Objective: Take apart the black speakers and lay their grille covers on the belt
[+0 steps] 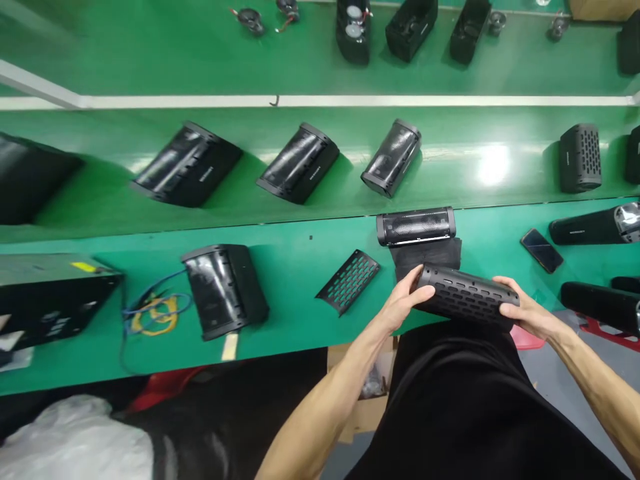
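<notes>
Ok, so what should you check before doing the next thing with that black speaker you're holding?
1. Left hand grips one end of the speaker: ok.
2. Right hand grips the other end: ok.
3. Speaker held over the bench edge, near the lap: ok.
4. Loose grille on the bench, within likely reach: ok.
5. Speaker's underside seated properly: cannot tell.
6. Phone lies apart from the hands: ok.

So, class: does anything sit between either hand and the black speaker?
Nothing visible does. The left hand grips one end of the speaker and the right hand grips the other, both touching it directly.
</notes>
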The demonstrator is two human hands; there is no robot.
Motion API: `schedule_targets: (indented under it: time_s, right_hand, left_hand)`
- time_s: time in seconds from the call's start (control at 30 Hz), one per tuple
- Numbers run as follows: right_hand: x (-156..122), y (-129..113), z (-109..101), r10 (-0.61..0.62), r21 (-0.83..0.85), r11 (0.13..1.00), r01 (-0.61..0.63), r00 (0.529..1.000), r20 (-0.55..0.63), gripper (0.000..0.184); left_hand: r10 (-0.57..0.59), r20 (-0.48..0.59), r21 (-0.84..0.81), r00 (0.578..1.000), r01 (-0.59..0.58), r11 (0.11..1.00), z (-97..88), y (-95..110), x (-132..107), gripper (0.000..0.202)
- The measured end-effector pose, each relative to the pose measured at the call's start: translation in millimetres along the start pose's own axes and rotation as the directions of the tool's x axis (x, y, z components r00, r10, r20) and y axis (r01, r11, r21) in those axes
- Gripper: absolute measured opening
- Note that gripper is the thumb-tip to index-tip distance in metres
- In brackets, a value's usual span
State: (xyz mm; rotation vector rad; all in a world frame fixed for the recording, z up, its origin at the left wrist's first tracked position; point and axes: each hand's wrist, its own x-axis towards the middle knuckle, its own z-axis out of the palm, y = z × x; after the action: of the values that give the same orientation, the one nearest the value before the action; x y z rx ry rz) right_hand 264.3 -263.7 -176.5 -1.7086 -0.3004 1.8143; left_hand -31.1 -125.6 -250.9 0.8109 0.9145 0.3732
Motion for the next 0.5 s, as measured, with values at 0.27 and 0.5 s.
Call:
schedule_targets:
  time_s: [0.27,0.5]
  right_hand:
    - [10.8,9.8,2.0,-0.19,-0.01,0.982,0.191,0.973,-0.129,0.08]
    - [120.7,-95.5,-29.9,-0.328,0.042,0.934,0.356,0.896,-0.298,0.065]
  left_hand:
    - [0.043,0.081,0.106,0.996,-0.051,0.993,0.9,42.5,23.8,0.106]
    - [0.393,-0.408,0.322,0.824,-0.273,0.906,-75.7,40.5,31.5,0.072]
